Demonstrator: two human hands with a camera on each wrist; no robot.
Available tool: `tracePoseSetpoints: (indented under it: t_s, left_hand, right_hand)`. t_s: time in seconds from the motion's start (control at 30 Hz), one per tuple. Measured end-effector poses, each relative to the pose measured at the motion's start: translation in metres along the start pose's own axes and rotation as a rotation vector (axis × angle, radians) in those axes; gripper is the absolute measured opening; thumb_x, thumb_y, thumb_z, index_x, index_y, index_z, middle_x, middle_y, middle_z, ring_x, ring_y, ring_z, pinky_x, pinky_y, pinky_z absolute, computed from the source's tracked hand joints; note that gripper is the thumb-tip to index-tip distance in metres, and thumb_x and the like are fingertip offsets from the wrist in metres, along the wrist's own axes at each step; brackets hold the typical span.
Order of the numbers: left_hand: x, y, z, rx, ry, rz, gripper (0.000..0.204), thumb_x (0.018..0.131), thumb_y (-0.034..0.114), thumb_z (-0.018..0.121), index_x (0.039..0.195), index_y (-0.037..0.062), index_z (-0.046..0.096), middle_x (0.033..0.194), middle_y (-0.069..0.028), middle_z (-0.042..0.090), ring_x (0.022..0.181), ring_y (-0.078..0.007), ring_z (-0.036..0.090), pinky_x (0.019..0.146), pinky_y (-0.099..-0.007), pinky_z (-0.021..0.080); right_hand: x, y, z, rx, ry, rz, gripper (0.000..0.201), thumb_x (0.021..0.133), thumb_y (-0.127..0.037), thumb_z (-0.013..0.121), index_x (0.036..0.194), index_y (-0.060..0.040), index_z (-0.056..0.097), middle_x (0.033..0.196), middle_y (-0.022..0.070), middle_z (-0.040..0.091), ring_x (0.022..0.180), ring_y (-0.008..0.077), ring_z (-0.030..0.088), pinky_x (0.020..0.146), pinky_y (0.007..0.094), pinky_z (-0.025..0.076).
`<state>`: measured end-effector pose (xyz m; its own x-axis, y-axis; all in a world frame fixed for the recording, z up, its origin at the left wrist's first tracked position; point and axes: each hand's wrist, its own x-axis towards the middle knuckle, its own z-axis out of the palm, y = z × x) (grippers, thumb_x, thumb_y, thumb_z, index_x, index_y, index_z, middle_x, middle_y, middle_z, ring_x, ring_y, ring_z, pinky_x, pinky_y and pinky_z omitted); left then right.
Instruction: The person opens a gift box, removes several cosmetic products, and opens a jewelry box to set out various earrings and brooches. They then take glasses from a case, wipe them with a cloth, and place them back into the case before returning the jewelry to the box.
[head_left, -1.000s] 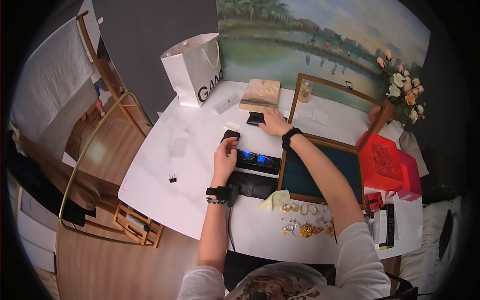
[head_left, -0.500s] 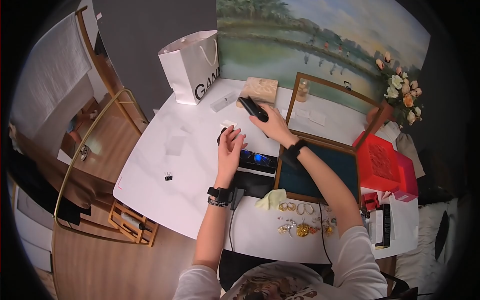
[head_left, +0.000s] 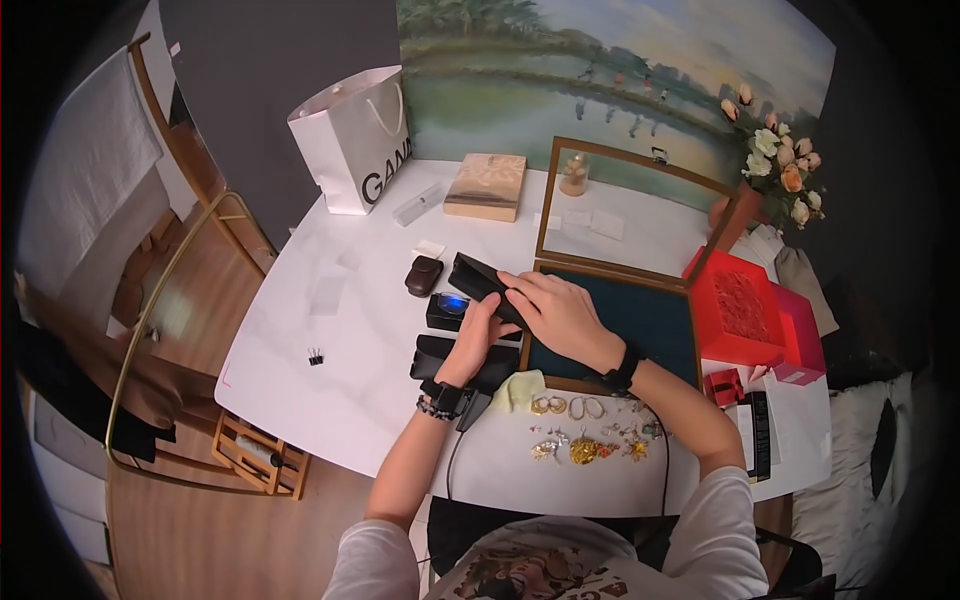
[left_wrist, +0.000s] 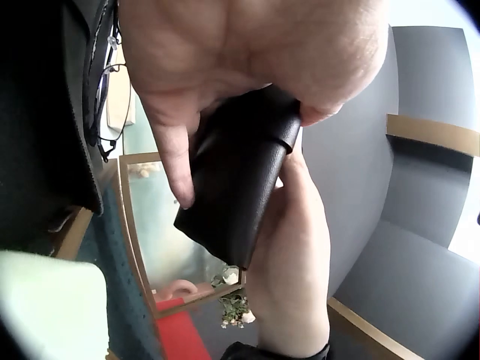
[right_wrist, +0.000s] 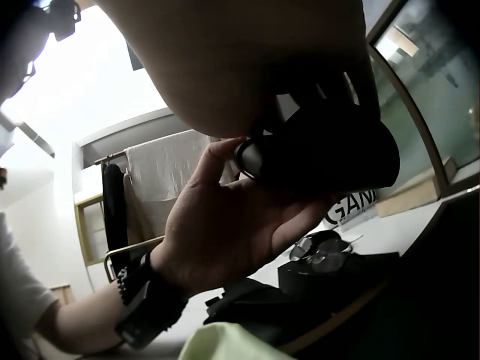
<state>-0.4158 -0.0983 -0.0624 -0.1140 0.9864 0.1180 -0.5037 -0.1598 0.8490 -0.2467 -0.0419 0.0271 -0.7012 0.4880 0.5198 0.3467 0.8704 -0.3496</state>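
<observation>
Both hands hold a black leather-look glasses case (head_left: 473, 276) above the table, near the left edge of a wooden glass-lidded display box (head_left: 640, 315). My right hand (head_left: 562, 316) grips it from above, fingers over its top. My left hand (head_left: 474, 342) holds its lower end; in the left wrist view the thumb and fingers lie on either side of the case (left_wrist: 238, 176). Just beyond the left hand, eyeglasses (head_left: 452, 303) lie on a black tray (head_left: 440, 318). A second black case (head_left: 432, 358) lies under the left wrist, and a small brown pouch (head_left: 424, 277) sits behind.
A pale green cloth (head_left: 518, 391) and several pieces of gold jewellery (head_left: 583, 450) lie at the front. The display box's glass lid (head_left: 640, 205) stands raised. Red boxes (head_left: 735, 305) are on the right; a paper bag (head_left: 345, 150) and wooden box (head_left: 485, 187) stand behind.
The right hand has lifted the black case from near the wooden box and brought it toward me. The left hand has left the brown pouch and taken hold of the case's lower end.
</observation>
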Motion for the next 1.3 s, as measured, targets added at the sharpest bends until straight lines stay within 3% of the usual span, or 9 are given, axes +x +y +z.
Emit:
tracePoseSetpoints:
  t_s: [0.17, 0.3, 0.5, 0.57, 0.77, 0.83, 0.87, 0.97, 1.3]
  left_hand:
    - [0.0, -0.016, -0.013, 0.007, 0.121, 0.019, 0.031, 0.108, 0.033, 0.053, 0.123, 0.0062, 0.053, 0.102, -0.0009, 0.058, 0.088, -0.009, 0.059, 0.09, -0.0339, 0.059]
    - [0.001, -0.005, -0.011, 0.004, 0.154, -0.029, 0.029, 0.107, 0.033, 0.058, 0.121, 0.0075, 0.057, 0.1, 0.0022, 0.059, 0.087, -0.0081, 0.059, 0.081, -0.0248, 0.052]
    - [-0.006, 0.014, 0.016, 0.127, 0.243, 0.11, 0.031, 0.108, 0.035, 0.061, 0.122, 0.0067, 0.062, 0.1, 0.0044, 0.061, 0.084, -0.0037, 0.055, 0.069, -0.023, 0.045]
    - [-0.005, 0.012, 0.021, 0.119, 0.268, 0.13, 0.035, 0.108, 0.038, 0.061, 0.122, 0.0064, 0.064, 0.098, 0.006, 0.06, 0.079, -0.0023, 0.052, 0.065, -0.0218, 0.042]
    - [-0.013, 0.034, 0.028, 0.014, 0.304, 0.084, 0.042, 0.11, 0.044, 0.054, 0.119, 0.004, 0.065, 0.105, -0.0027, 0.071, 0.091, -0.0091, 0.067, 0.074, -0.0245, 0.054]
    - [-0.01, 0.029, 0.019, 0.048, 0.31, 0.072, 0.049, 0.111, 0.05, 0.048, 0.121, 0.0046, 0.065, 0.107, -0.0046, 0.071, 0.092, -0.0109, 0.069, 0.075, -0.0243, 0.056]
    - [-0.008, 0.027, 0.014, 0.036, 0.252, 0.053, 0.054, 0.11, 0.053, 0.046, 0.127, 0.005, 0.063, 0.116, -0.0054, 0.07, 0.104, -0.0137, 0.068, 0.088, -0.0297, 0.054]
    - [-0.007, 0.022, 0.003, -0.001, 0.184, 0.012, 0.061, 0.109, 0.059, 0.043, 0.135, 0.0063, 0.06, 0.128, -0.0065, 0.067, 0.117, -0.0174, 0.065, 0.103, -0.0353, 0.051]
    - [-0.016, 0.006, 0.019, -0.003, 0.071, -0.049, 0.063, 0.111, 0.059, 0.04, 0.146, 0.0083, 0.053, 0.14, -0.0034, 0.06, 0.131, -0.0162, 0.055, 0.115, -0.0361, 0.039]
  right_hand:
    - [0.001, 0.006, -0.013, -0.153, 0.047, -0.043, 0.026, 0.105, -0.024, 0.06, 0.121, -0.0069, 0.072, 0.099, 0.0109, 0.074, 0.082, 0.0335, 0.071, 0.072, 0.0438, 0.055]
    - [0.023, 0.046, -0.028, 0.018, 0.264, 0.31, 0.021, 0.1, -0.023, 0.067, 0.112, -0.0055, 0.068, 0.082, 0.0099, 0.071, 0.072, 0.0338, 0.071, 0.065, 0.0449, 0.054]
    - [-0.012, -0.033, -0.028, 0.105, 0.032, -0.451, 0.019, 0.093, -0.012, 0.069, 0.109, -0.0031, 0.066, 0.08, 0.0106, 0.067, 0.061, 0.0316, 0.066, 0.056, 0.0411, 0.053]
    - [-0.022, -0.035, -0.015, 0.038, -0.053, -0.308, 0.018, 0.093, -0.01, 0.067, 0.109, -0.0027, 0.067, 0.082, 0.0118, 0.067, 0.064, 0.0327, 0.067, 0.057, 0.0424, 0.054]
    - [-0.005, 0.001, -0.017, -0.031, 0.131, -0.011, 0.025, 0.098, -0.005, 0.059, 0.121, 0.0036, 0.066, 0.096, 0.0191, 0.069, 0.083, 0.0396, 0.07, 0.069, 0.0441, 0.057]
    - [-0.002, 0.023, -0.007, 0.194, 0.002, -0.082, 0.024, 0.1, -0.005, 0.06, 0.121, 0.006, 0.068, 0.1, 0.0176, 0.071, 0.085, 0.029, 0.073, 0.072, 0.0375, 0.057]
    - [0.003, 0.01, -0.021, 0.461, -0.252, 0.258, 0.024, 0.102, -0.007, 0.063, 0.12, 0.0067, 0.07, 0.109, 0.0141, 0.071, 0.092, 0.0161, 0.071, 0.079, 0.0306, 0.056]
    - [0.003, 0.024, -0.011, 0.855, -0.353, 0.221, 0.023, 0.102, -0.007, 0.066, 0.121, 0.0058, 0.07, 0.114, 0.0102, 0.068, 0.095, 0.0104, 0.065, 0.084, 0.0272, 0.054]
    - [-0.006, 0.061, 0.006, 0.727, -0.422, 0.098, 0.023, 0.097, -0.003, 0.066, 0.118, 0.0051, 0.072, 0.098, 0.0102, 0.069, 0.095, 0.0137, 0.067, 0.083, 0.0282, 0.054]
